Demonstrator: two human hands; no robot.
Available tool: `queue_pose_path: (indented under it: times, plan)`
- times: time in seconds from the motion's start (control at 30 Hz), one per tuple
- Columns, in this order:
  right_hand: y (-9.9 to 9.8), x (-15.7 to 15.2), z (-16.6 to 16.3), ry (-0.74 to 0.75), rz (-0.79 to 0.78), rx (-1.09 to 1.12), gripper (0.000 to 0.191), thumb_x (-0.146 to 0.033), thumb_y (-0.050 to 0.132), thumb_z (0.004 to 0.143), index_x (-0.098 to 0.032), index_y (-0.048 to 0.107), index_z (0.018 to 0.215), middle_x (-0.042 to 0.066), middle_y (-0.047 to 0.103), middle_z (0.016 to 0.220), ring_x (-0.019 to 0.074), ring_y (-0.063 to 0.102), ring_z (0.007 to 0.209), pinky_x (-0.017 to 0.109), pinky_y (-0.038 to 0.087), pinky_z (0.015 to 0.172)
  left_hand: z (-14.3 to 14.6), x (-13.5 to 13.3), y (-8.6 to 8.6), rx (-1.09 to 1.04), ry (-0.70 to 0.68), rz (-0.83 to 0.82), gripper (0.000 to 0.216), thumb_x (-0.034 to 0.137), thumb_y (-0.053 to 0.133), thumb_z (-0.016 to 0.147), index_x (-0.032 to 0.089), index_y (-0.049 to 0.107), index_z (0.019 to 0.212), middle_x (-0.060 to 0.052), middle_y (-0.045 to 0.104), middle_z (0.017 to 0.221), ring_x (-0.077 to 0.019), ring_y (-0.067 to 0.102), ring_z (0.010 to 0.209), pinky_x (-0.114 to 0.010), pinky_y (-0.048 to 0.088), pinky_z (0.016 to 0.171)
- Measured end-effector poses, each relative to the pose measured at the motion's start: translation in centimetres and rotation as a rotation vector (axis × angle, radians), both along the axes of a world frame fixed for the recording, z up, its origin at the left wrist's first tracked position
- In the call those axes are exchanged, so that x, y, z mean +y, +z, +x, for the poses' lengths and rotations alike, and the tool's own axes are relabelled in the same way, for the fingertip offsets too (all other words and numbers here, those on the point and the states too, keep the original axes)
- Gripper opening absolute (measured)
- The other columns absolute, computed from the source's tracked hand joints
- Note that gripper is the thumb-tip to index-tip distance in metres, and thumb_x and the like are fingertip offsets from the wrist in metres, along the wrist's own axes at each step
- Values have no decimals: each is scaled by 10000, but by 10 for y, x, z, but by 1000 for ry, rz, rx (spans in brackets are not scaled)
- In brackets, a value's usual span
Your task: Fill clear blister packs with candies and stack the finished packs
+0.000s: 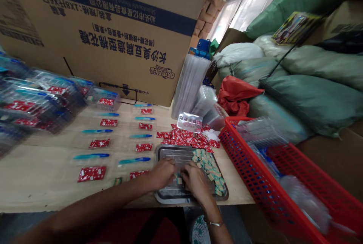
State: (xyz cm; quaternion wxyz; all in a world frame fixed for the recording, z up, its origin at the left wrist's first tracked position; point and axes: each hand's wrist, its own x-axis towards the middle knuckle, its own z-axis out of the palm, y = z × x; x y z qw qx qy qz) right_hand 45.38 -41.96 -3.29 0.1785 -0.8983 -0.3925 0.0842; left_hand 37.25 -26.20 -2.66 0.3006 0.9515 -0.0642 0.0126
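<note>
Both hands are over a metal tray (176, 195). My left hand (164, 173) is at the tray's left side with fingers curled together; what they hold, if anything, is hidden. My right hand (194, 176) reaches in from the front, fingers bent down and drawn together. Beside its fingertips shows a small pale-and-green piece (179, 180); whether it is gripped or lies on the tray I cannot tell. A heap of small green-and-tan pieces (208, 164) covers the tray's right part. Behind the tray lies a pile of red patterned packets (181, 138).
Left of the tray, clear plastic shells in two columns each hold a blue pen (134, 160) and a red packet (91, 174). Filled shells (42, 96) are stacked at far left. A large carton (127, 47) stands behind; a red basket (244, 161) is at right, sacks (314, 96) beyond.
</note>
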Motion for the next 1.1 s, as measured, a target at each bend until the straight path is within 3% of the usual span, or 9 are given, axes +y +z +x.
queue_pose_path:
  times: [0.17, 0.3, 0.4, 0.53, 0.6, 0.7, 0.83, 0.97, 1.1]
  plan:
    - [-3, 4, -2, 50, -21, 15, 177, -78, 450, 832, -163, 605, 834, 64, 596, 873, 185, 561, 835, 260, 402, 742, 10, -9, -16, 18, 109, -147, 194, 7, 491, 671, 134, 629, 723, -124, 636, 896, -272, 566, 915, -390, 422, 835]
    - [-1, 0, 1, 63, 37, 112, 193, -62, 463, 801, -161, 582, 916, 55, 598, 880, 167, 556, 807, 247, 394, 718, 5, -2, -20, 40, 172, -300, 193, 15, 487, 638, 147, 625, 665, -46, 640, 719, -195, 592, 717, -287, 452, 681]
    - [1, -1, 4, 75, 107, 144, 170, -43, 471, 748, -172, 579, 778, 34, 574, 812, 156, 536, 759, 246, 380, 691, -1, 2, -25, 50, 252, -424, 216, 49, 468, 666, 136, 651, 743, -21, 651, 674, -144, 585, 617, -223, 442, 573]
    - [3, 7, -3, -31, 413, 386, 77, -211, 514, 776, -185, 547, 711, -3, 541, 663, 140, 506, 620, 237, 376, 581, -8, 0, -29, 30, 486, -857, 108, 150, 589, 613, 132, 660, 692, -5, 640, 611, -129, 560, 557, -214, 435, 525]
    - [3, 16, -11, -120, 611, 606, 195, -372, 568, 764, -183, 547, 722, -5, 556, 627, 137, 503, 568, 231, 378, 524, -10, -3, -25, 16, 597, -1128, 106, 207, 667, 544, 141, 652, 626, 9, 625, 569, -124, 547, 531, -225, 440, 529]
    - [1, 31, -24, -243, 791, 747, 329, -486, 655, 676, -171, 557, 673, 0, 569, 585, 133, 504, 541, 233, 384, 509, -11, -8, -16, 6, 679, -1333, 180, 265, 718, 488, 147, 657, 609, 15, 629, 553, -114, 542, 508, -233, 447, 543]
    - [-2, 42, -33, -284, 845, 760, 340, -481, 694, 632, -163, 572, 626, -21, 537, 526, 112, 461, 500, 226, 353, 499, -16, -8, -7, -4, 749, -1419, 229, 276, 750, 448, 153, 674, 625, 25, 632, 557, -102, 532, 498, -227, 445, 545]
    - [-5, 41, -32, -262, 825, 728, 304, -455, 660, 663, -164, 574, 641, -31, 516, 527, 109, 441, 499, 226, 337, 497, -21, -6, -6, -7, 703, -1403, 234, 280, 753, 480, 158, 699, 673, 14, 657, 616, -108, 553, 564, -221, 447, 583]
    - [-3, 22, -23, -143, 637, 535, 246, -401, 542, 772, -171, 591, 697, -10, 539, 613, 125, 477, 537, 238, 363, 538, -21, -3, -6, -53, 667, -1324, 208, 262, 758, 471, 151, 683, 630, 17, 637, 581, -102, 534, 548, -211, 431, 553]
